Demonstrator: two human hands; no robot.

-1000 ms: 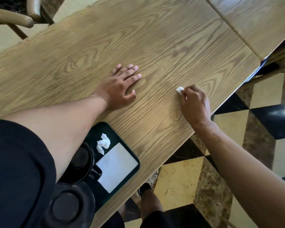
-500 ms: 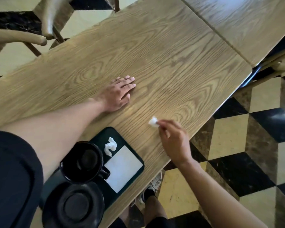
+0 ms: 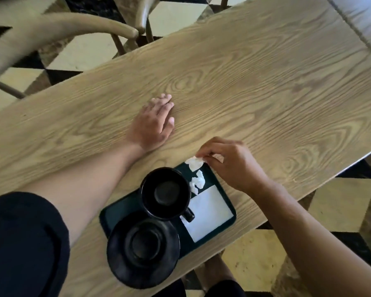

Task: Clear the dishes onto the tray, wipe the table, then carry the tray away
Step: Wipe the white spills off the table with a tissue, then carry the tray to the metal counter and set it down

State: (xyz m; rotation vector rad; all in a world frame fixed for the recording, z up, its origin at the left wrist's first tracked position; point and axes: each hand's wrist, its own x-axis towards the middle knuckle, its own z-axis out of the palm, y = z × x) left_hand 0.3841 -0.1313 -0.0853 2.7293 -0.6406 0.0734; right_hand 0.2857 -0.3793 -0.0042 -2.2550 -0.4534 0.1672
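Observation:
A dark green tray (image 3: 228, 202) lies near the front edge of the wooden table (image 3: 244, 82). On it stand a black cup (image 3: 165, 194) and a black saucer (image 3: 142, 249), beside a flat white napkin (image 3: 208, 213) and a crumpled white tissue (image 3: 197, 182). My right hand (image 3: 231, 163) pinches another small crumpled tissue (image 3: 194, 162) right over the tray's far corner. My left hand (image 3: 154, 123) rests flat on the tabletop beyond the tray, fingers together, holding nothing.
A wooden chair (image 3: 58, 28) stands at the far left of the table. A second table (image 3: 364, 16) adjoins at the top right. Checkered floor tiles (image 3: 341, 202) show past the table's right edge, and my feet below.
My right hand has carried the small tissue from the table's right side back to the tray's far corner. My left hand stayed flat on the table; the view shifted.

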